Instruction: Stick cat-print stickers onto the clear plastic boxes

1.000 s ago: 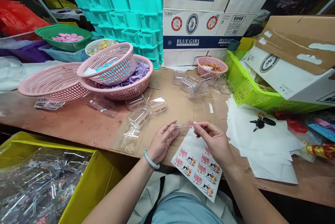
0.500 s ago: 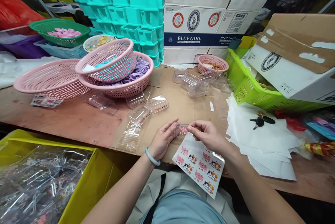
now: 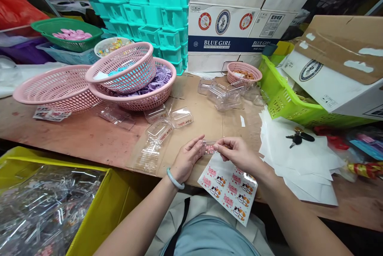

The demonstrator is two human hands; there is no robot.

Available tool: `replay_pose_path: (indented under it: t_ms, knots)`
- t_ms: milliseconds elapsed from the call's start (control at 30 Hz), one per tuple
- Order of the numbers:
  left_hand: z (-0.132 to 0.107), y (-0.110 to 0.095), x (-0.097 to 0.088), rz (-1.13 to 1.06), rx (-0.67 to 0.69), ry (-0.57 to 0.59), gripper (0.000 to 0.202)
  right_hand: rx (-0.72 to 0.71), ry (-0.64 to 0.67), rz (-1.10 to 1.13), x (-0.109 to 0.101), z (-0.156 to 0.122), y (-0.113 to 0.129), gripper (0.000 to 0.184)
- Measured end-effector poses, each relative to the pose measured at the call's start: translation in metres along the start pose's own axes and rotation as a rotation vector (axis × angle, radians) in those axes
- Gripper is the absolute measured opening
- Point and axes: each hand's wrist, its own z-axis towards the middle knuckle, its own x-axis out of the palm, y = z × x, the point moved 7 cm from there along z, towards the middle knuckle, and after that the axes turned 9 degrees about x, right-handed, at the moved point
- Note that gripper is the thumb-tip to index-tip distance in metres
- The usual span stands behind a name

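Observation:
My left hand (image 3: pixel 189 157) grips a small clear plastic box (image 3: pixel 208 142) from its left side, fingers closed along it. Pink lettering from a sticker (image 3: pixel 210 150) shows on the box. My right hand (image 3: pixel 241 155) is closed at the box's right end, thumb and forefinger pinched at the sticker. Under that same hand hangs a white sticker sheet (image 3: pixel 229 193) with pink lettering and cartoon cats, sloping over the table edge; the fingers holding it are hidden. Left of my hands lie several clear plastic boxes (image 3: pixel 160 129), some with stickers on them.
Pink baskets (image 3: pixel 54 88) stand at the left, one with purple packets (image 3: pixel 160 78). More clear boxes (image 3: pixel 224 95) lie near a small pink basket (image 3: pixel 230 73). Keys (image 3: pixel 296 139) rest on white paper sheets (image 3: pixel 308 168) at right. A yellow bin (image 3: pixel 119 192) of clear packages stands lower left.
Almost nothing differs. The view has shifted slightly, and both hands keep the same hold on the box and the sheet.

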Motion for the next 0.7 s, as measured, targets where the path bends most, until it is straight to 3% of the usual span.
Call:
replay_pose_path:
  t_ms: [533,700]
  knots:
    - [-0.002,0.000,0.002,0.064,0.033,-0.008,0.046,0.002,-0.086,-0.150,0.002,-0.002,0.003,0.031]
    - [-0.004,-0.001,0.006,0.186,0.119,0.009,0.052,-0.048,-0.307,-0.294,0.003,-0.013,0.011,0.030]
